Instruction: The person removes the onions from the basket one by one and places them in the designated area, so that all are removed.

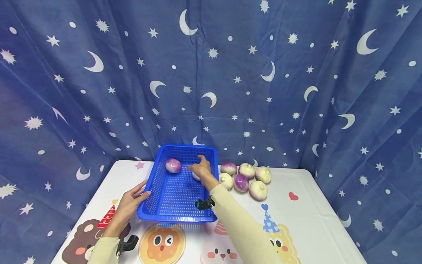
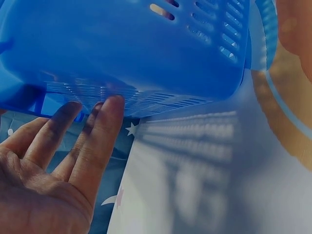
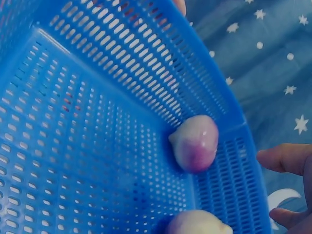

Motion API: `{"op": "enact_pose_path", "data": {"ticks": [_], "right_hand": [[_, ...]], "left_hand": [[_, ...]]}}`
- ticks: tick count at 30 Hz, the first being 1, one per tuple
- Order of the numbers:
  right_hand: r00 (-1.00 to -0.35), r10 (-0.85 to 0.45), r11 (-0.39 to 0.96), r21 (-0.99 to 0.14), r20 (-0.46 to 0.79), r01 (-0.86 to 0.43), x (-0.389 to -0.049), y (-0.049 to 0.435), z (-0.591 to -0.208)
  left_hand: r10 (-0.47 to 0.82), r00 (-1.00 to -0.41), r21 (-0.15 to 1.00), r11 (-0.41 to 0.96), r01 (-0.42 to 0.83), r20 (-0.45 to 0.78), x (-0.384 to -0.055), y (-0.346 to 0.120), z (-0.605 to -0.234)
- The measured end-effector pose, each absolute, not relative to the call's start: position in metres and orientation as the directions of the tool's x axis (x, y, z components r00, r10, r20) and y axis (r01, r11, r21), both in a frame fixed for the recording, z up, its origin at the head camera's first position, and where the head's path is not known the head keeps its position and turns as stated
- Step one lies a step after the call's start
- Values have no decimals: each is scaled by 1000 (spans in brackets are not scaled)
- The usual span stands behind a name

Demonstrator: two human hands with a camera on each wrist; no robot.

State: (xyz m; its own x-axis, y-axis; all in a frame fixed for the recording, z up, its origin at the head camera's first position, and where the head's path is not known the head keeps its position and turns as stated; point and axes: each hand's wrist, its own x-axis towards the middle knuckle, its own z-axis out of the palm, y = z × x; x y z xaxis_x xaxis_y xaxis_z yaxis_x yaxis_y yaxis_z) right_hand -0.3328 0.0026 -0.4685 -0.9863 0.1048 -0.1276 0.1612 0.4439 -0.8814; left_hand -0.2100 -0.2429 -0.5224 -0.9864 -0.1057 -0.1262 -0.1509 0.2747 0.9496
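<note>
A blue plastic basket (image 1: 178, 219) with slotted walls stands on the table. Inside it a purple-and-white turnip (image 1: 173, 165) lies at the back left, and a second turnip (image 1: 196, 176) at the right is partly hidden by my right hand (image 1: 202, 169). That hand is over the basket's right part, its fingers spread and holding nothing; the right wrist view has both turnips below and the fingers (image 3: 285, 158) past the rim. My left hand (image 1: 129, 202) is at the basket's left side, thumb at the rim, straight fingers (image 2: 95, 146) against the outer wall.
Several purple-and-white turnips (image 1: 241, 182) lie grouped right of the basket, close to its wall. A white cloth with cartoon prints (image 1: 316, 220) covers the table. Behind the table's back edge hangs a blue curtain (image 1: 230, 91) with moons and stars.
</note>
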Motion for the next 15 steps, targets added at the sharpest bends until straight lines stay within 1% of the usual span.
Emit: {"op": "enact_pose_path", "data": {"ticks": [4, 7, 15], "right_hand": [[-982, 139, 506, -844, -125, 179, -339, 1, -474], [-981, 139, 539, -821, -134, 188, -342, 0, -479], [-980, 127, 538, -820, -150, 195, -343, 4, -486]], "left_hand": [[-108, -986, 950, 274, -150, -125, -211, -243, -522], [-111, -985, 949, 274, -154, -128, -211, -243, -523], [-118, -985, 952, 267, -152, -124, -212, -244, -524]]}}
